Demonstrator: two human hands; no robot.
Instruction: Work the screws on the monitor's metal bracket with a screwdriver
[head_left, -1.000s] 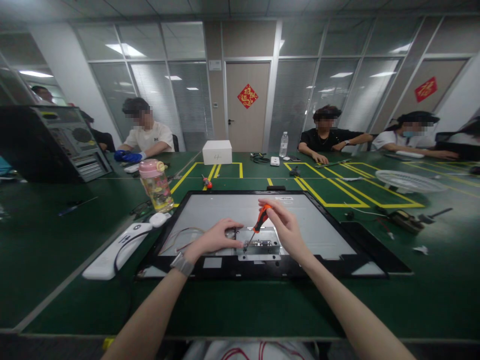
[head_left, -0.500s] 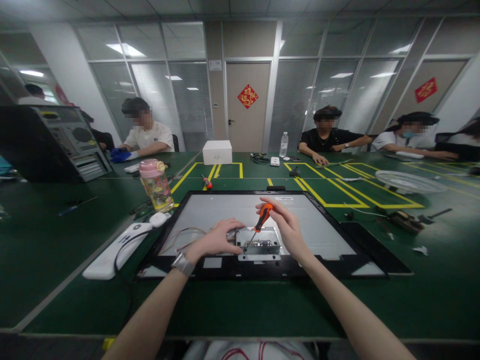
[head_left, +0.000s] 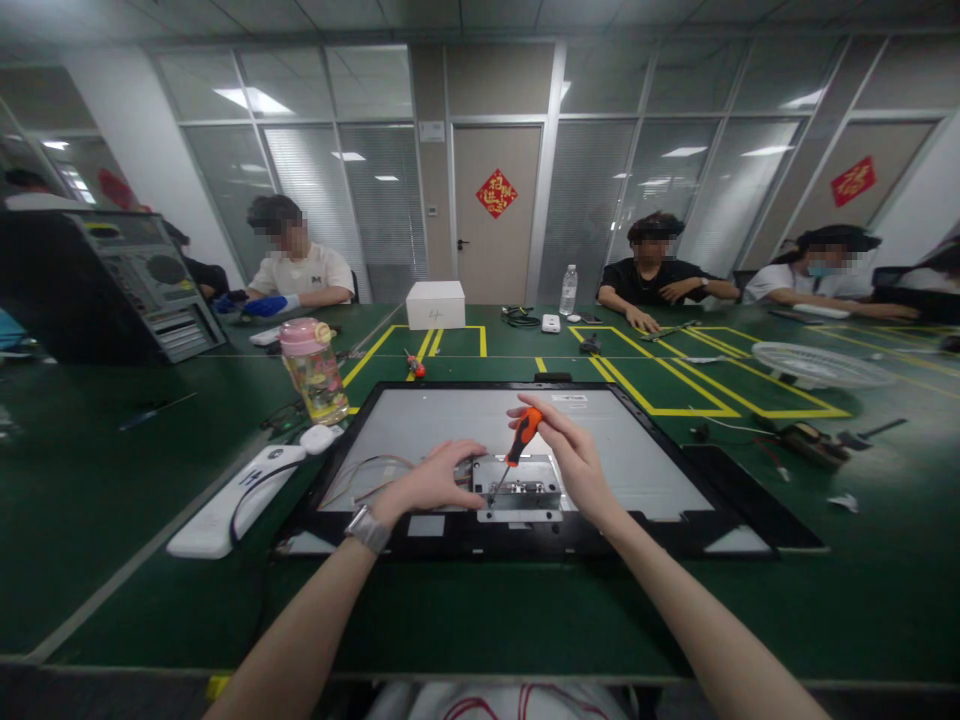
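Note:
An orange-and-black screwdriver (head_left: 524, 434) leans in my right hand (head_left: 574, 455), its handle end under the fingers and palm. Its shaft runs down to the front left of a silver metal box (head_left: 529, 470) with connectors along its front side. My left hand (head_left: 433, 478) grips the left end of that box, thumb in front and fingers behind. The box lies over the near edge of a flat display panel (head_left: 645, 455) with a grey back and black frame. Thin wires (head_left: 365, 467) run left from the box. Where the screwdriver tip meets the box is too small to tell.
To the left are a white power bank-like block (head_left: 232, 510) with a black cable, a pink-lidded bottle (head_left: 311, 370) and a computer case (head_left: 112, 290). A white box (head_left: 436, 305) stands behind the panel. A black strip (head_left: 750, 495) lies at right. Several people sit around.
The screwdriver handle has shifted slightly left with my right hand. My left hand keeps its place on the metal box. Across the table, a person's blue-gloved hands have moved.

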